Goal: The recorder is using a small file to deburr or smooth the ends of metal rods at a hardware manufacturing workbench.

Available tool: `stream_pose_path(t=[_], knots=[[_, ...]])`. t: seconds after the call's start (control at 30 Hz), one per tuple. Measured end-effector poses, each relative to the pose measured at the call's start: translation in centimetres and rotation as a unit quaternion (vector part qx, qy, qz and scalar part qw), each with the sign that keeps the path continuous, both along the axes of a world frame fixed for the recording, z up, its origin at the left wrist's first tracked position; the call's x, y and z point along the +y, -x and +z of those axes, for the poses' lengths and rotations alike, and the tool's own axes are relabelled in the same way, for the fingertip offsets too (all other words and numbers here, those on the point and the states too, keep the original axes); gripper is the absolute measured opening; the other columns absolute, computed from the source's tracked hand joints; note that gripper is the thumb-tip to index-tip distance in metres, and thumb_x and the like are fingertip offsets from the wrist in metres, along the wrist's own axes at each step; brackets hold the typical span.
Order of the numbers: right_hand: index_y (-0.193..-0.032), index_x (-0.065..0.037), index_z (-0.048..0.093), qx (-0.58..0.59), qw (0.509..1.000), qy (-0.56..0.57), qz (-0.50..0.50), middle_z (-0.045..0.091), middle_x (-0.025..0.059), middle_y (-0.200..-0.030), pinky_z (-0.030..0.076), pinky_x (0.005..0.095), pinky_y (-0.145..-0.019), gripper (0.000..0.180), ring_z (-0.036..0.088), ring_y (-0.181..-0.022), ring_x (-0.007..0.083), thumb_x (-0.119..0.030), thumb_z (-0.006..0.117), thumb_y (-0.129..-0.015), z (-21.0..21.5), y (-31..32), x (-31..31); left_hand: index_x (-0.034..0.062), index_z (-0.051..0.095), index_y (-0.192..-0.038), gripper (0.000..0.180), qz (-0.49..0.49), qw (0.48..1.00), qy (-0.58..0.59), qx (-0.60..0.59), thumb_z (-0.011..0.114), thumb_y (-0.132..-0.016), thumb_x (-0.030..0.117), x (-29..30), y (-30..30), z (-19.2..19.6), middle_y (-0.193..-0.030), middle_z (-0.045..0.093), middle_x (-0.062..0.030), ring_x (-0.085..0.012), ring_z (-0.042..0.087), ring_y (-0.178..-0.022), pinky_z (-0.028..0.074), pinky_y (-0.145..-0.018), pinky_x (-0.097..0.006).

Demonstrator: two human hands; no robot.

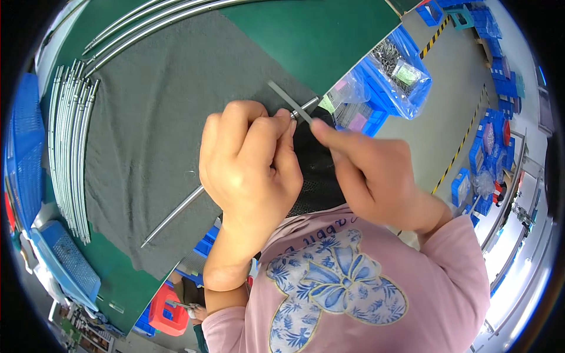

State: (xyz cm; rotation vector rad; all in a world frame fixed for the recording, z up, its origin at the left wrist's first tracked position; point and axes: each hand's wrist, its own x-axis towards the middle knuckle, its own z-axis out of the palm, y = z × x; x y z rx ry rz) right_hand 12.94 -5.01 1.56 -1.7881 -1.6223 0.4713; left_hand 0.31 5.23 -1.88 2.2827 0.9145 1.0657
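Observation:
My left hand (pixel 250 159) is closed around a thin, shiny metal rod (pixel 173 215). The rod runs slantwise through the fist, its long end toward the lower left and its narrow tip out at the upper right. In my right hand (pixel 376 176), thumb and fingers pinch one end of a flat grey strip that looks like a file (pixel 285 97). That file lies crosswise over the rod close to its tip, just beyond my left fingertips. Beneath the left hand spreads a dark grey cloth (pixel 153 117).
A row of metal rods (pixel 70 159) lies along the cloth's left side, with several longer ones (pixel 159 23) at the far edge. Blue baskets (pixel 67 259) stand left. Right of the green table (pixel 306 41) is a blue bin (pixel 421 97) of small metal parts. Another person's hand (pixel 200 312) shows below.

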Motion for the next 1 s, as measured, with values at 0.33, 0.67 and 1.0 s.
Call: stream_pose_path(t=[0.33, 0.67, 1.0], knots=[[-0.117, -0.001, 0.06, -0.013, 1.0, 0.017, -0.007, 0.058, 0.0101, -0.064, 0.042, 0.031, -0.045, 0.041, 0.058, -0.048, 0.023, 0.009, 0.052, -0.078, -0.4, 0.3, 0.9, 0.0058, 0.059, -0.07, 0.014, -0.007, 1.0, -0.005, 0.004, 0.071, -0.063, -0.001, 0.2, 0.0, 0.0, -0.073, 0.052, -0.004, -0.0226, 0.046, -0.06, 0.038, -0.051, -0.033], [-0.114, 0.001, 0.061, 0.006, 1.0, 0.002, -0.01, 0.062, 0.0124, -0.069, 0.044, 0.0291, -0.048, 0.035, 0.059, -0.05, 0.0217, 0.009, 0.051, -0.081, -1.5, 0.5, 0.4, 0.0051, 0.059, -0.07, 0.014, -0.006, 1.0, -0.002, 0.004, 0.07, -0.064, -0.001, 0.4, 0.0, 0.1, -0.073, 0.052, -0.0044, -0.0229, 0.046, -0.06, 0.038, -0.051, -0.033], [-0.111, 0.004, 0.061, -0.037, 0.992, -0.116, -0.028, 0.058, 0.0105, -0.062, 0.038, 0.0314, -0.042, 0.033, 0.052, -0.043, 0.0218, 0.009, 0.055, -0.079, -5.0, 1.2, -0.9, 0.0052, 0.059, -0.069, 0.013, -0.011, 1.0, -0.005, 0.0, 0.07, -0.065, -0.001, 0.4, 0.1, 0.0, -0.073, 0.052, -0.0044, -0.0226, 0.047, -0.059, 0.039, -0.05, -0.033]])
